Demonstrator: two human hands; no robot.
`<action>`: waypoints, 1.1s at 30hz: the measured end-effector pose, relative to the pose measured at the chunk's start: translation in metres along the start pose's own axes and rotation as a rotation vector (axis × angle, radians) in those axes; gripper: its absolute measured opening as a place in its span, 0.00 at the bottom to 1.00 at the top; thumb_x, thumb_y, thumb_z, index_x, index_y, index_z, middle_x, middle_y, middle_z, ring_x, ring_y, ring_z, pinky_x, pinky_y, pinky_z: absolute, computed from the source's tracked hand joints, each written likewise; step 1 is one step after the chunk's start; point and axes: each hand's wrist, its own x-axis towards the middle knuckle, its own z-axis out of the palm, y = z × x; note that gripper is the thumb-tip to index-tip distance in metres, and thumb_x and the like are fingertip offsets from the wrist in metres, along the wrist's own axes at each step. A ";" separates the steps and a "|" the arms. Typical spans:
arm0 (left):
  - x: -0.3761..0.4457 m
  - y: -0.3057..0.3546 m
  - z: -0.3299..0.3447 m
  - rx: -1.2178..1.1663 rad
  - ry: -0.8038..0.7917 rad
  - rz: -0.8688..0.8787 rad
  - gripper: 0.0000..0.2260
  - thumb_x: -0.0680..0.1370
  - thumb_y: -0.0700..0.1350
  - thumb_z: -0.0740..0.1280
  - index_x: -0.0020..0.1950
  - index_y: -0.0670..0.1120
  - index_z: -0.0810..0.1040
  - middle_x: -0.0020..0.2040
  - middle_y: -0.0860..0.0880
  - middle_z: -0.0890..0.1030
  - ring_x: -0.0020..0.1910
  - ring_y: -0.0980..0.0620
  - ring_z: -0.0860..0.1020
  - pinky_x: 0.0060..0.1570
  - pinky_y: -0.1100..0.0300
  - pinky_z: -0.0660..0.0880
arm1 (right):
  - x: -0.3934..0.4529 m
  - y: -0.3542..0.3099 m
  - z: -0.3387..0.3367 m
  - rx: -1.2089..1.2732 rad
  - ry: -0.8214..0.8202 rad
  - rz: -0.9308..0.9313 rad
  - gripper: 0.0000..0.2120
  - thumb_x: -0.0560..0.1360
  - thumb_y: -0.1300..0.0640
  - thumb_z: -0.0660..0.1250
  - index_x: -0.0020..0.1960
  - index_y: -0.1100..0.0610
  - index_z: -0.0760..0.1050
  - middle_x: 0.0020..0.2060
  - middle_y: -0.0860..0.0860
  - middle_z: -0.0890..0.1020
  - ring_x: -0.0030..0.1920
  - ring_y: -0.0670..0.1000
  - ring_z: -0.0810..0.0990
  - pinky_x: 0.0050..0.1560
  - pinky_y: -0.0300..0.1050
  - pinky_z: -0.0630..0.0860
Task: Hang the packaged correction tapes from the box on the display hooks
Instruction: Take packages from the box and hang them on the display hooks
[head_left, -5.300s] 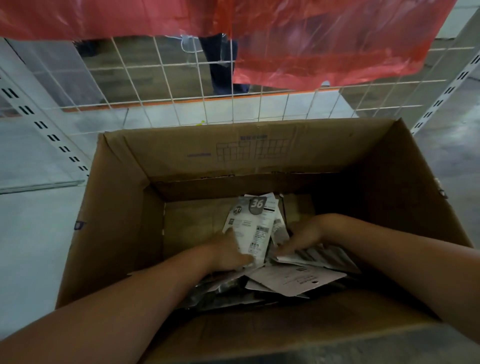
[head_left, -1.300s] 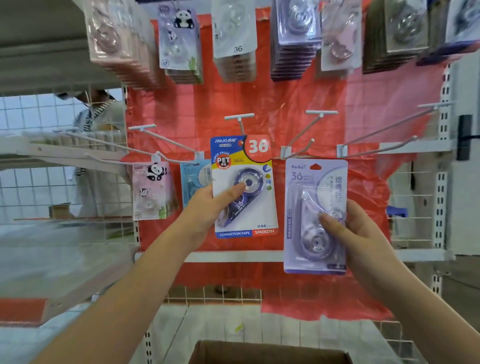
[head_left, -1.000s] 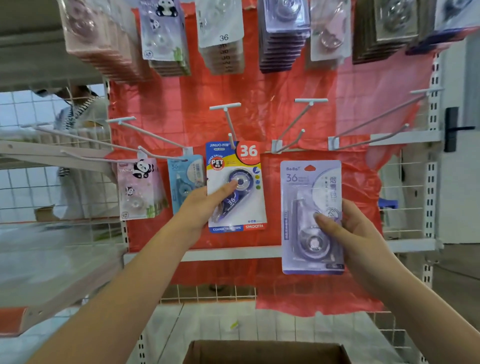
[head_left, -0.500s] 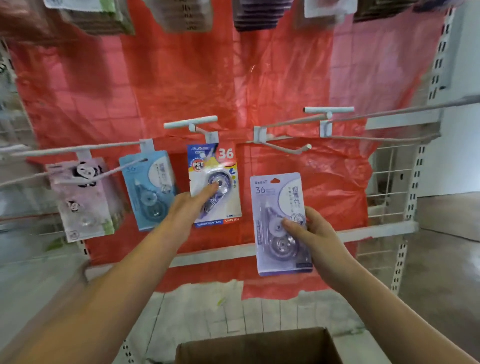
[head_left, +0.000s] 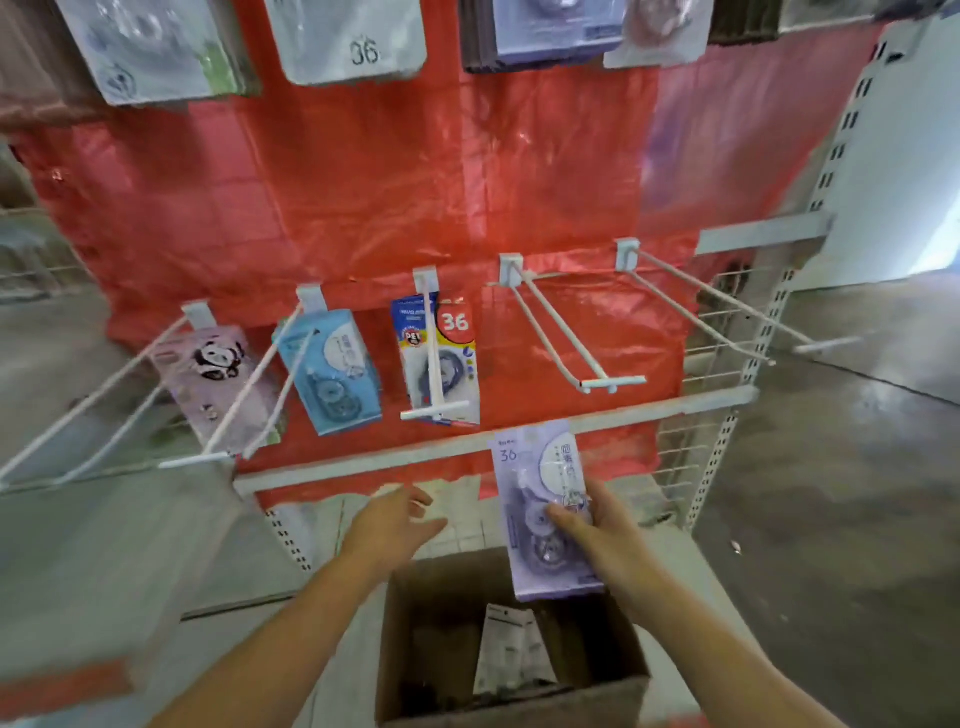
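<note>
My right hand (head_left: 597, 525) grips a lilac correction tape pack (head_left: 545, 499) marked 36, held upright above the open cardboard box (head_left: 415, 649). More packs (head_left: 511, 654) lie inside the box. My left hand (head_left: 395, 525) hovers with relaxed fingers and holds nothing, just above the box's far left corner. A blue and yellow pack (head_left: 441, 358) hangs on the middle hook (head_left: 434, 358). To its left hang a light blue pack (head_left: 332, 369) and a panda pack (head_left: 213, 379). The two hooks at the right (head_left: 561, 332) (head_left: 727, 306) are bare.
Red plastic sheet (head_left: 415, 182) covers the wire rack behind the hooks. An upper row of hung packs (head_left: 348, 41) fills the top edge. A white shelf rail (head_left: 467, 447) runs below the hooks. Grey floor (head_left: 831, 519) spreads to the right.
My left hand let go of the blue and yellow pack, which now hangs on its hook, and dropped toward the box. My right hand lowered the lilac pack. The view tilted down.
</note>
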 end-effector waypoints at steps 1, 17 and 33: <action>-0.017 0.003 -0.003 0.083 -0.015 0.020 0.16 0.75 0.56 0.67 0.60 0.51 0.74 0.57 0.53 0.79 0.54 0.54 0.76 0.48 0.64 0.70 | -0.014 -0.002 -0.001 -0.006 -0.001 0.033 0.16 0.73 0.58 0.69 0.60 0.50 0.73 0.56 0.50 0.82 0.55 0.51 0.82 0.57 0.52 0.78; -0.219 0.050 -0.108 0.532 -0.057 0.240 0.12 0.77 0.54 0.63 0.57 0.50 0.76 0.57 0.50 0.78 0.56 0.50 0.76 0.55 0.57 0.72 | -0.190 -0.127 0.035 -0.115 -0.116 0.124 0.19 0.71 0.54 0.73 0.60 0.54 0.73 0.53 0.47 0.83 0.51 0.45 0.83 0.46 0.38 0.78; -0.275 0.171 -0.262 0.495 0.293 0.440 0.14 0.80 0.53 0.57 0.59 0.48 0.75 0.58 0.47 0.78 0.58 0.47 0.75 0.53 0.56 0.71 | -0.222 -0.343 0.031 -0.107 0.085 -0.308 0.10 0.73 0.59 0.70 0.54 0.51 0.76 0.50 0.51 0.84 0.51 0.52 0.83 0.58 0.53 0.76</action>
